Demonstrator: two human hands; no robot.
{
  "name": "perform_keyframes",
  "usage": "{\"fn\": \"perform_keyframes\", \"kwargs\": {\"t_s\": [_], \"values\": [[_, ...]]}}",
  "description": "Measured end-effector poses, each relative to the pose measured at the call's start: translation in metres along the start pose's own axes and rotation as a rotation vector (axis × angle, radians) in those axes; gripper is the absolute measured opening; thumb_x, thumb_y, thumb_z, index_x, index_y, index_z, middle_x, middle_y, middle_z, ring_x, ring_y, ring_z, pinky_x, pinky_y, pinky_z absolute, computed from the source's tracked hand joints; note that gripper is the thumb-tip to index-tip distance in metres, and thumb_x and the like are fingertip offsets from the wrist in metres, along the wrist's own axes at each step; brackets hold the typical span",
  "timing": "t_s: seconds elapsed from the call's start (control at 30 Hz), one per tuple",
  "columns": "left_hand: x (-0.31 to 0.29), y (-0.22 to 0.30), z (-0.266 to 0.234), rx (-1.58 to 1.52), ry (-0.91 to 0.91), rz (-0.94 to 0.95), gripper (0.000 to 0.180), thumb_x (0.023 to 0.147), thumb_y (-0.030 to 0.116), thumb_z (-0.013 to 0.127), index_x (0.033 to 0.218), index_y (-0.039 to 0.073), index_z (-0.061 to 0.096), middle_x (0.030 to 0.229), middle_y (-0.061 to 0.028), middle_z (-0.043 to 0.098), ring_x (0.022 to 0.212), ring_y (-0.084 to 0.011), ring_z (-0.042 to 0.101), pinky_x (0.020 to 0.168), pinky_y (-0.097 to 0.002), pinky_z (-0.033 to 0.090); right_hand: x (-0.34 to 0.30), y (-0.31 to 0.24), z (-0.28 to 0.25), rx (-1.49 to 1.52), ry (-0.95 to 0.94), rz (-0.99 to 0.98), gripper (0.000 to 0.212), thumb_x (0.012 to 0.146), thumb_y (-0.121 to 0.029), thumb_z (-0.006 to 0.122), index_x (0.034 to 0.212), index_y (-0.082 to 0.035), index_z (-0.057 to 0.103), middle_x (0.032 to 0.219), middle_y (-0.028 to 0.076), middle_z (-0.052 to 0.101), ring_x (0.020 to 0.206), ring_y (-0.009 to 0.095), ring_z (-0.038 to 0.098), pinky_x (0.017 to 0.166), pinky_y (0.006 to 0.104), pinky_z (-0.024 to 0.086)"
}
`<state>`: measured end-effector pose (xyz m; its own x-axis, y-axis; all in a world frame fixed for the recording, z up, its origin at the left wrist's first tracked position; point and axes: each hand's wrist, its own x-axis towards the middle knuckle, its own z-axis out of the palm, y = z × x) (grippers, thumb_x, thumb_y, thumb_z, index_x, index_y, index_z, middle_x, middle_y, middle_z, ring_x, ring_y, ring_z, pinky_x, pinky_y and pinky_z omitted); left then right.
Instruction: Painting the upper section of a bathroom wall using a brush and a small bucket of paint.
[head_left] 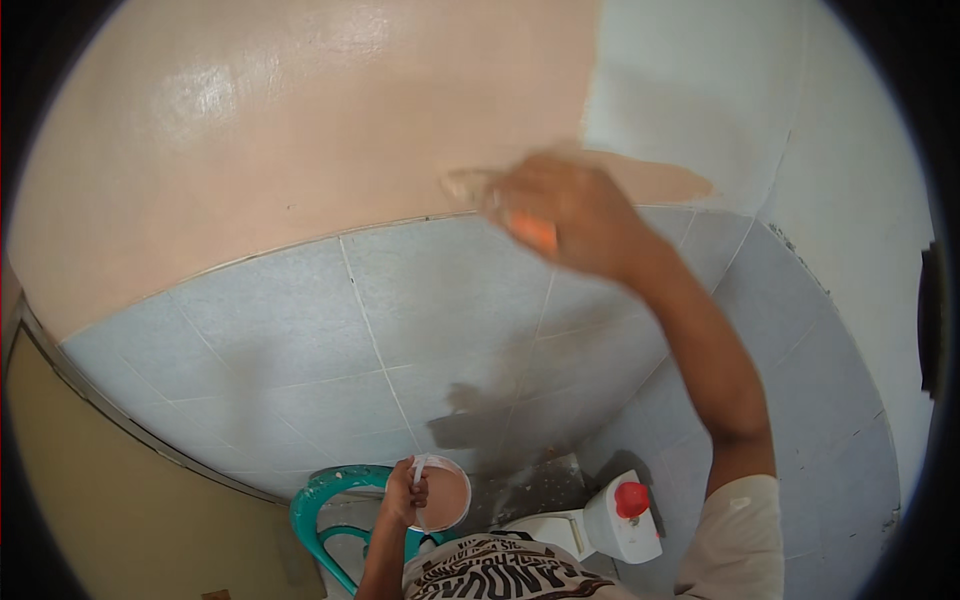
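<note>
My right hand [580,215], slightly blurred, is raised at the wall and closed around a paintbrush [533,231] with an orange handle. The bristle end [463,186] points left, against or very near the peach-painted wall [300,120], just above the tile edge; exact contact is blurred. Low in front of my body, my left hand [403,492] grips the pale handle of a white bucket [467,491]. Peach paint [447,497] shows inside the bucket. To the right of the peach area lies a white wall section [690,90], with a peach strip [650,178] running along its bottom.
Grey-blue tiles [450,310] cover the lower wall. A teal plastic chair [322,487] stands beside the bucket at lower left. At lower right is a white toilet [628,545] with a red object [631,499] on top. A yellowish door [110,470] borders the left.
</note>
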<state>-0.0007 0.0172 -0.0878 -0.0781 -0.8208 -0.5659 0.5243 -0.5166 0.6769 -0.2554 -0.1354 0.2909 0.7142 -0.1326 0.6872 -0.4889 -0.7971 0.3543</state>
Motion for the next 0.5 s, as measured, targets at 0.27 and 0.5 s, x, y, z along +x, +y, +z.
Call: {"fn": "perform_keyframes", "kwargs": {"t_s": [0.27, 0.5], "values": [[0.004, -0.004, 0.015, 0.021, -0.019, -0.037, 0.043, 0.09, 0.052, 0.046, 0.085, 0.01, 0.051, 0.051, 0.0071, 0.032, 0.04, -0.0053, 0.024, 0.04, -0.023, 0.018, 0.105, 0.066, -0.092, -0.373, 0.467, -0.216, 0.015, 0.087, -0.013, 0.058, 0.086, -0.002, 0.068, 0.087, 0.011, 0.069, 0.082, 0.027, 0.065, 0.068, 0.0342, 0.054], [-0.004, -0.003, 0.006, 0.02, 0.008, 0.002, 0.045, 0.087, 0.055, 0.047, 0.082, 0.01, 0.051, 0.053, 0.0078, 0.032, 0.042, -0.0048, 0.025, 0.043, -0.0231, 0.02, -0.007, -0.002, 0.023, -0.26, 0.131, -0.251, 0.004, 0.077, -0.015, 0.066, 0.079, -0.012, 0.064, 0.085, 0.0, 0.065, 0.094, 0.016, 0.062, 0.06, 0.0307, 0.056]]}}
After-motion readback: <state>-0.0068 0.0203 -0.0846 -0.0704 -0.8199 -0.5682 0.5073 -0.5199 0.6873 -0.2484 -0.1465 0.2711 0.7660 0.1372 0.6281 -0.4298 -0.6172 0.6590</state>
